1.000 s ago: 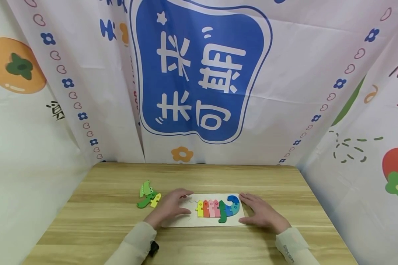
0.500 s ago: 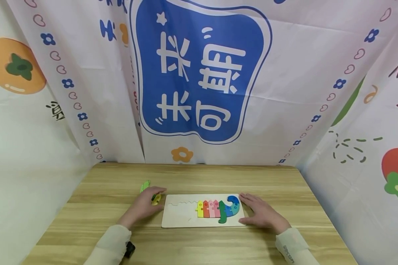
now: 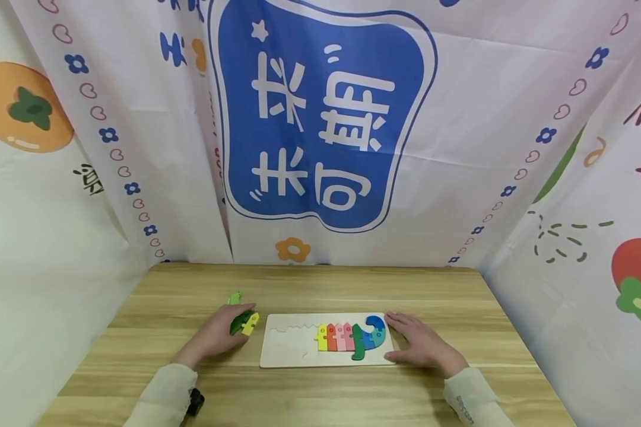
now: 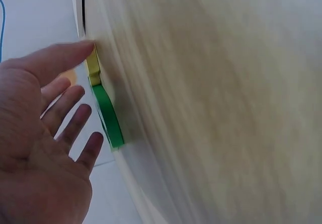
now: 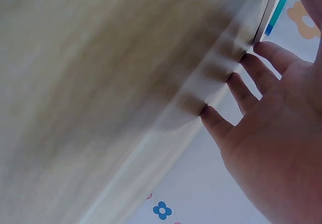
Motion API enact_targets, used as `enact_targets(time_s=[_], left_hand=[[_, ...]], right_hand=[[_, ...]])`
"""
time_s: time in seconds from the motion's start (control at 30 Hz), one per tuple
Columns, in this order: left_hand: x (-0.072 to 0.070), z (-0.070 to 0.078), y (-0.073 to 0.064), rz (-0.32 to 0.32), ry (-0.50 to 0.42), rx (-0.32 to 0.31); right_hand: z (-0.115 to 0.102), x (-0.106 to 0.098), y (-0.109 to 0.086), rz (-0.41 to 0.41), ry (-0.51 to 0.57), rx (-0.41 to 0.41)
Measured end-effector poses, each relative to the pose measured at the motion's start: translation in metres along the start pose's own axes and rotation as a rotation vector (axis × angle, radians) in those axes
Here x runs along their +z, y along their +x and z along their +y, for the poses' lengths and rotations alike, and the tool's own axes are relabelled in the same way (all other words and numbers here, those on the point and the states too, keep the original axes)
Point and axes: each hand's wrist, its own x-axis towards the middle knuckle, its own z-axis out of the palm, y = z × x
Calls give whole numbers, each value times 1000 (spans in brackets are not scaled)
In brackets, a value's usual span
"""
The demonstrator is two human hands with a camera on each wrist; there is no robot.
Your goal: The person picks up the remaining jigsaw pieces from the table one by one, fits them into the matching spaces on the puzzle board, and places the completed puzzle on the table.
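A pale wooden puzzle board (image 3: 283, 350) lies mid-table, its right part filled with colourful pieces: a yellow piece (image 3: 323, 337), red and pink ones, a green leg piece (image 3: 358, 344) and a curled blue tail (image 3: 376, 332). My left hand (image 3: 213, 332) is over the loose pieces left of the board, thumb and fingers spread. In the left wrist view the thumb tip meets a loose yellow piece (image 4: 92, 65), with a dark green piece (image 4: 109, 114) beside the fingers. A light green crocodile-head piece (image 3: 235, 298) is partly hidden behind the hand. My right hand (image 3: 419, 342) rests straight-fingered against the board's right edge.
The wood-grain table (image 3: 320, 397) reaches back to a white printed curtain (image 3: 459, 148), with similar curtains at both sides. A small black object (image 3: 194, 402) shows at the left sleeve.
The left hand has moved left, from over the board's left end to the loose pieces. The right hand and the board stay in place.
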Motion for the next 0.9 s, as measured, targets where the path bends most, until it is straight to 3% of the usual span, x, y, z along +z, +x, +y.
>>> enact_targets(time_s=[0.17, 0.3, 0.57, 0.67, 0.9], left_hand=[[-3, -6, -1, -39, -22, -35], [-4, -8, -4, -31, -16, -44], [-6, -9, -12, 10, -26, 7], [-10, -10, -15, -38, -72, 6], [-22, -13, -18, -228, -206, -17]], right_hand=[[1, 1, 0, 2, -4, -1], [2, 2, -1, 0, -5, 6], [2, 2, 0, 2, -4, 2], [2, 1, 1, -1, -5, 6], [2, 1, 1, -4, -5, 7]])
